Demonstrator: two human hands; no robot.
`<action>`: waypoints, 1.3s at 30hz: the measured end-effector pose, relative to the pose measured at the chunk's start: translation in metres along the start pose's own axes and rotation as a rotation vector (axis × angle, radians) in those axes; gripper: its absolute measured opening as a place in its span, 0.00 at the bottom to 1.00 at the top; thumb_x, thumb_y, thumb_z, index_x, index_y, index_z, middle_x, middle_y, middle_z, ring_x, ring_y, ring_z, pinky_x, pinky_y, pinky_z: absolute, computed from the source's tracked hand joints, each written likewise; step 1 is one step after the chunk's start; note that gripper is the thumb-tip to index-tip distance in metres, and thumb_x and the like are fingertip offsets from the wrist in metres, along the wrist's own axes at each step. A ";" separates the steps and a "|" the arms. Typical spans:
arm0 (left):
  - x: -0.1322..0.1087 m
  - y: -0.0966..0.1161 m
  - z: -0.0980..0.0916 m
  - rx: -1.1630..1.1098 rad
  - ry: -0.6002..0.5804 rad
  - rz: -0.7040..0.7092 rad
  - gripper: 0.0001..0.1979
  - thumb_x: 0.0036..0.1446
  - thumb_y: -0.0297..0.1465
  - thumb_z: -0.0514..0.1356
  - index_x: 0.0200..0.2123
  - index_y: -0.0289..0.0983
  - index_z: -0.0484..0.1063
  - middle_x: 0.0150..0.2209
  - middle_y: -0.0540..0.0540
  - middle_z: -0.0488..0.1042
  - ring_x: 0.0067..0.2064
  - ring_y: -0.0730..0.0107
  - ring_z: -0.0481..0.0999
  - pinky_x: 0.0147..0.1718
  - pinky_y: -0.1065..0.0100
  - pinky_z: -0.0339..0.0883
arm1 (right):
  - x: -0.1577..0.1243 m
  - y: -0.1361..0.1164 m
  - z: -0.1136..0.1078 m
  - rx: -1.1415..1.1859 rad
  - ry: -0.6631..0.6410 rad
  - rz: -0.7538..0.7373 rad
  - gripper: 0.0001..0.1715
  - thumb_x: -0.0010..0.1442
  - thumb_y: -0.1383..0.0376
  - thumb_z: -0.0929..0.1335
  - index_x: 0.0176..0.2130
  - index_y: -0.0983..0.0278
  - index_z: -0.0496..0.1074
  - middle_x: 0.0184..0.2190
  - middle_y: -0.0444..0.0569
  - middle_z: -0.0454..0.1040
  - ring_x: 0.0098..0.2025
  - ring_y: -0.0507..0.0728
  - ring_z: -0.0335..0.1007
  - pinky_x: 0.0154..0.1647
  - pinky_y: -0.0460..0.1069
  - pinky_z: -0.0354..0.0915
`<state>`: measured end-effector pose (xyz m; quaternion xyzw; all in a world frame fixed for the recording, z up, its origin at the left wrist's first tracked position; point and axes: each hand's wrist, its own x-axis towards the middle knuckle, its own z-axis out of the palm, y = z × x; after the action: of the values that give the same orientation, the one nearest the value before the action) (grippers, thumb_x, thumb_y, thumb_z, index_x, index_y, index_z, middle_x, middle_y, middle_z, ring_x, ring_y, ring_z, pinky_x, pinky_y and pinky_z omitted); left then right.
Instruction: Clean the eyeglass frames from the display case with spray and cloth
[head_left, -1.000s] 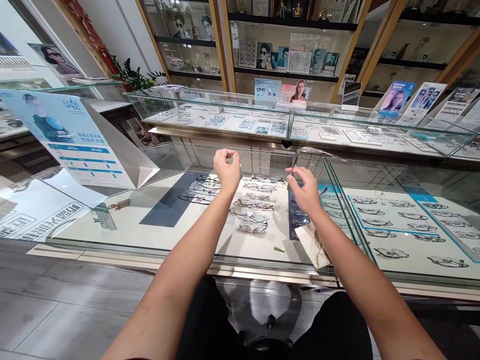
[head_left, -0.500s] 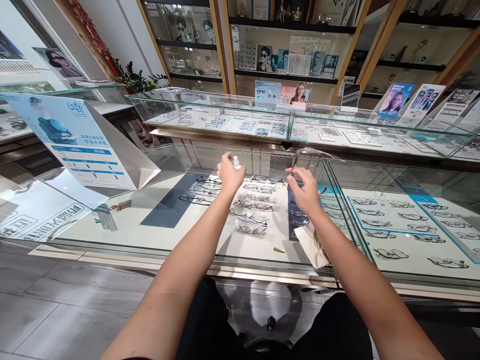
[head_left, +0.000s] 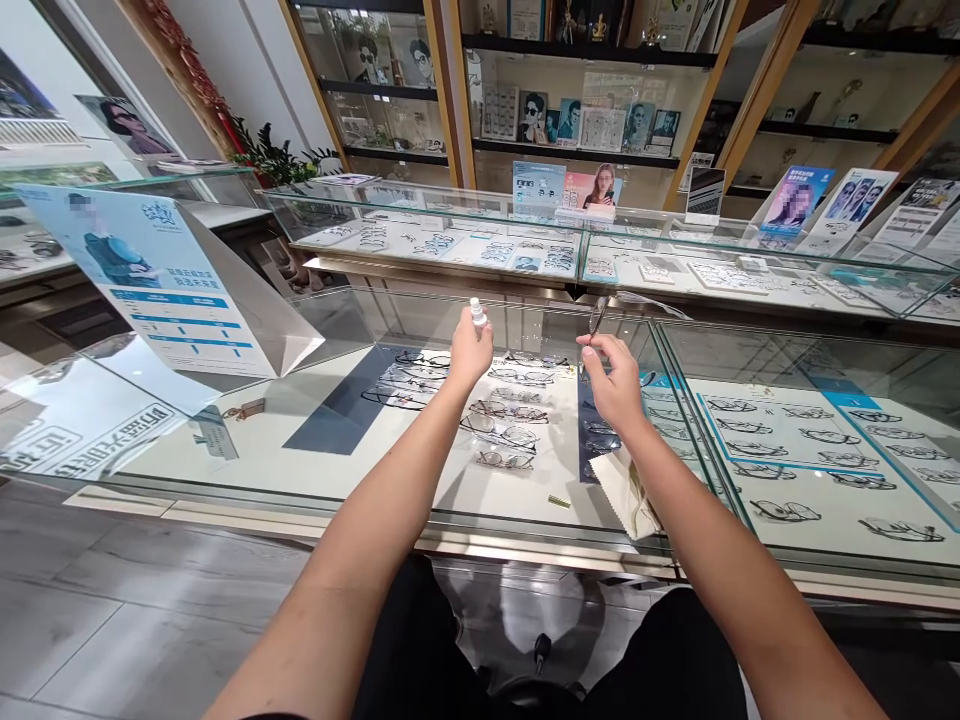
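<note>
Above the glass display case, my left hand (head_left: 471, 352) is closed around a small white bottle (head_left: 478, 313), whose top sticks up past the fingers. To its right, my right hand (head_left: 613, 378) pinches a pair of glasses (head_left: 598, 316), held up by one part with a lens showing above the fingertips. The two hands are apart. Below them, rows of eyeglass frames (head_left: 504, 432) lie inside the case. A cream cloth (head_left: 622, 492) rests on the glass near my right forearm.
A large blue and white sign (head_left: 169, 290) stands on the case at the left. More glasses lie in the right section (head_left: 787, 470). Behind is another glass counter (head_left: 465, 245) with small signs, then wall shelves (head_left: 585, 45).
My left hand has turned and shifted slightly right, and the bottle now stands higher above its fingers. The glasses in my right hand have tilted a little, showing more of a lens.
</note>
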<state>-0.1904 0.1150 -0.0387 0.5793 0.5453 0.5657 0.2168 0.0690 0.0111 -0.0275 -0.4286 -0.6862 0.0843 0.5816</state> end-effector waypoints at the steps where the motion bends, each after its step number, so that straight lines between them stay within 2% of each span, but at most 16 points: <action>1: 0.000 0.005 0.001 -0.125 -0.052 0.008 0.16 0.63 0.35 0.67 0.53 0.44 0.72 0.42 0.43 0.78 0.45 0.54 0.78 0.52 0.50 0.74 | 0.000 0.000 0.000 0.002 0.007 0.001 0.16 0.77 0.53 0.65 0.46 0.57 0.79 0.53 0.54 0.86 0.56 0.67 0.78 0.60 0.64 0.73; 3: -0.003 0.017 0.003 -0.357 -0.170 -0.026 0.21 0.61 0.38 0.68 0.56 0.46 0.71 0.41 0.47 0.76 0.42 0.61 0.77 0.43 0.59 0.77 | 0.000 -0.001 0.000 0.006 0.016 -0.002 0.17 0.78 0.52 0.64 0.46 0.57 0.78 0.53 0.54 0.85 0.56 0.66 0.78 0.59 0.63 0.73; 5: -0.008 0.031 0.004 -0.520 -0.256 -0.088 0.23 0.57 0.40 0.70 0.56 0.48 0.72 0.40 0.49 0.75 0.40 0.64 0.77 0.35 0.66 0.75 | 0.000 -0.001 0.000 0.008 0.026 -0.003 0.18 0.78 0.51 0.64 0.48 0.57 0.78 0.52 0.55 0.85 0.55 0.66 0.78 0.58 0.62 0.74; 7: -0.015 0.046 0.002 -0.622 -0.332 -0.134 0.21 0.54 0.43 0.71 0.50 0.47 0.75 0.36 0.49 0.74 0.37 0.65 0.76 0.28 0.69 0.71 | 0.000 -0.002 -0.001 0.006 0.042 0.006 0.19 0.79 0.51 0.63 0.49 0.57 0.78 0.52 0.54 0.84 0.54 0.66 0.78 0.58 0.62 0.73; 9: -0.023 0.059 -0.002 -0.702 -0.425 -0.150 0.21 0.55 0.52 0.70 0.40 0.44 0.76 0.32 0.47 0.73 0.33 0.64 0.75 0.23 0.69 0.65 | 0.000 -0.003 -0.001 0.008 0.054 0.019 0.18 0.79 0.51 0.63 0.49 0.57 0.77 0.50 0.54 0.84 0.52 0.66 0.79 0.57 0.62 0.73; 11: -0.030 0.070 -0.006 -0.755 -0.519 -0.156 0.32 0.58 0.67 0.63 0.31 0.43 0.71 0.28 0.46 0.70 0.29 0.63 0.74 0.20 0.67 0.60 | 0.000 -0.003 -0.001 0.011 0.060 0.024 0.18 0.79 0.51 0.63 0.48 0.57 0.76 0.50 0.54 0.84 0.51 0.65 0.78 0.57 0.61 0.72; 13: -0.035 0.078 -0.011 -0.778 -0.603 -0.176 0.42 0.56 0.78 0.52 0.26 0.43 0.65 0.24 0.46 0.65 0.25 0.64 0.70 0.18 0.67 0.55 | -0.001 -0.003 -0.001 0.006 0.062 0.024 0.19 0.79 0.51 0.62 0.48 0.58 0.76 0.50 0.54 0.84 0.52 0.65 0.78 0.57 0.61 0.71; 15: -0.037 0.081 -0.013 -0.779 -0.684 -0.219 0.47 0.52 0.83 0.44 0.23 0.44 0.62 0.20 0.47 0.60 0.21 0.65 0.65 0.16 0.66 0.51 | -0.001 -0.003 -0.001 -0.005 0.057 0.026 0.20 0.80 0.51 0.61 0.49 0.57 0.75 0.51 0.54 0.83 0.53 0.65 0.78 0.58 0.61 0.71; 17: -0.037 0.081 -0.015 -0.775 -0.738 -0.257 0.48 0.49 0.85 0.40 0.22 0.44 0.59 0.18 0.48 0.57 0.19 0.66 0.62 0.14 0.66 0.50 | -0.002 -0.003 -0.001 0.002 0.049 0.030 0.20 0.80 0.50 0.60 0.49 0.57 0.75 0.50 0.54 0.83 0.54 0.65 0.78 0.59 0.61 0.71; 21: -0.037 0.081 -0.015 -0.754 -0.739 -0.269 0.48 0.48 0.85 0.35 0.19 0.45 0.57 0.15 0.49 0.53 0.16 0.68 0.57 0.11 0.65 0.49 | -0.003 -0.004 -0.001 0.072 0.038 0.042 0.21 0.80 0.49 0.61 0.46 0.57 0.76 0.48 0.53 0.83 0.52 0.65 0.78 0.58 0.61 0.71; 24: -0.039 0.083 -0.012 -0.729 -0.735 -0.218 0.49 0.49 0.85 0.36 0.18 0.44 0.58 0.17 0.49 0.53 0.18 0.69 0.57 0.12 0.67 0.47 | -0.003 -0.007 -0.001 0.169 0.011 0.057 0.21 0.79 0.49 0.62 0.45 0.57 0.77 0.47 0.52 0.83 0.49 0.64 0.78 0.55 0.59 0.70; 26: -0.042 0.085 -0.008 -0.697 -0.685 -0.161 0.48 0.52 0.83 0.43 0.20 0.42 0.64 0.20 0.47 0.58 0.21 0.68 0.62 0.15 0.68 0.49 | -0.003 -0.010 -0.001 0.262 -0.042 0.083 0.20 0.79 0.50 0.63 0.44 0.57 0.78 0.45 0.52 0.83 0.48 0.63 0.77 0.54 0.58 0.70; 28: -0.045 0.086 -0.002 -0.606 -0.596 -0.086 0.43 0.53 0.78 0.55 0.23 0.40 0.70 0.24 0.46 0.64 0.26 0.68 0.64 0.20 0.68 0.54 | -0.004 -0.013 0.000 0.352 -0.114 0.124 0.20 0.79 0.49 0.64 0.42 0.57 0.78 0.44 0.51 0.83 0.46 0.62 0.76 0.52 0.57 0.70; 31: -0.051 0.085 0.005 -0.428 -0.507 0.036 0.36 0.53 0.69 0.63 0.25 0.40 0.71 0.28 0.46 0.67 0.30 0.68 0.63 0.25 0.67 0.57 | -0.005 -0.018 0.002 0.442 -0.203 0.176 0.21 0.78 0.47 0.66 0.40 0.58 0.78 0.42 0.50 0.83 0.43 0.60 0.74 0.51 0.56 0.69; 34: -0.055 0.084 0.009 -0.330 -0.472 0.111 0.33 0.57 0.66 0.60 0.26 0.40 0.68 0.29 0.47 0.66 0.33 0.67 0.63 0.28 0.66 0.57 | -0.005 -0.023 0.004 0.507 -0.267 0.199 0.24 0.76 0.44 0.68 0.40 0.58 0.79 0.41 0.49 0.83 0.42 0.60 0.73 0.50 0.56 0.68; 39: -0.056 0.082 0.008 -0.272 -0.468 0.125 0.33 0.60 0.65 0.57 0.27 0.40 0.67 0.30 0.47 0.66 0.34 0.66 0.64 0.31 0.66 0.58 | -0.005 -0.027 0.005 0.567 -0.313 0.220 0.26 0.74 0.41 0.70 0.38 0.58 0.80 0.41 0.49 0.83 0.41 0.59 0.72 0.49 0.55 0.67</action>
<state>-0.1390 0.0434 0.0070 0.6922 0.3628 0.4969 0.3773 0.0510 -0.0076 -0.0160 -0.3033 -0.6660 0.3988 0.5527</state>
